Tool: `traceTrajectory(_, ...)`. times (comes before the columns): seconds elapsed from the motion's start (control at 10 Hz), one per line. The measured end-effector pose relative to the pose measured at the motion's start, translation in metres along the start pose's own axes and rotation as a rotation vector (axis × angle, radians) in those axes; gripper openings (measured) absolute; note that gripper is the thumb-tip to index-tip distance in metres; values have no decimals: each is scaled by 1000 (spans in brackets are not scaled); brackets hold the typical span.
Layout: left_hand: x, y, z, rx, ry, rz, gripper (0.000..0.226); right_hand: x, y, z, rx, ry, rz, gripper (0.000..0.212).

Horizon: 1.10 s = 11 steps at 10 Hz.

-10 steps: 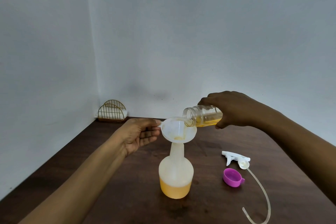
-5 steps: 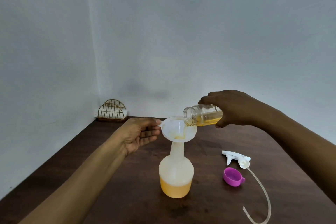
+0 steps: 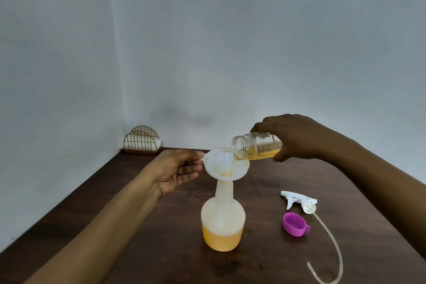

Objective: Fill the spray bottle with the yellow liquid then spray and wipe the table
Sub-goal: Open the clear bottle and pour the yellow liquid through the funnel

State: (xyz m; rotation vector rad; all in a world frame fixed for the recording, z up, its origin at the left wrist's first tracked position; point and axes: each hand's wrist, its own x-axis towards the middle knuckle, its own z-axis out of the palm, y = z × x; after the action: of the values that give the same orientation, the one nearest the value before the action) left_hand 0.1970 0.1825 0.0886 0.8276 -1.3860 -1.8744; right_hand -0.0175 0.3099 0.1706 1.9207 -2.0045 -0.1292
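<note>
A translucent white spray bottle [image 3: 222, 221] stands open-necked on the dark wooden table [image 3: 161, 249], its lower third holding yellow liquid. A white funnel [image 3: 221, 165] sits in its neck. My left hand [image 3: 177, 168] pinches the funnel's small tab with thumb and fingers. My right hand [image 3: 297, 137] grips a clear jar [image 3: 255, 146], tipped almost level with its mouth over the funnel rim. A little yellow liquid lies along the jar's lower side and runs into the funnel. The white spray head [image 3: 299, 202] with its long tube lies on the table to the right.
A purple cap [image 3: 295, 223] lies upside down beside the spray head. The curved tube [image 3: 332, 253] trails toward the table's near right edge. A gold wire napkin holder [image 3: 141, 143] stands in the far left corner against the walls.
The jar has tipped slightly further and holds less liquid. The level in the spray bottle has risen a little. Both hands stay in place.
</note>
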Motion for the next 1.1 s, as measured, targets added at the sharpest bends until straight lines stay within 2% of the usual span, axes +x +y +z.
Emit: traceTrajectory(1.1,-1,0,1,0,1,-2,3,0,0,-2,-13,-15,7,62)
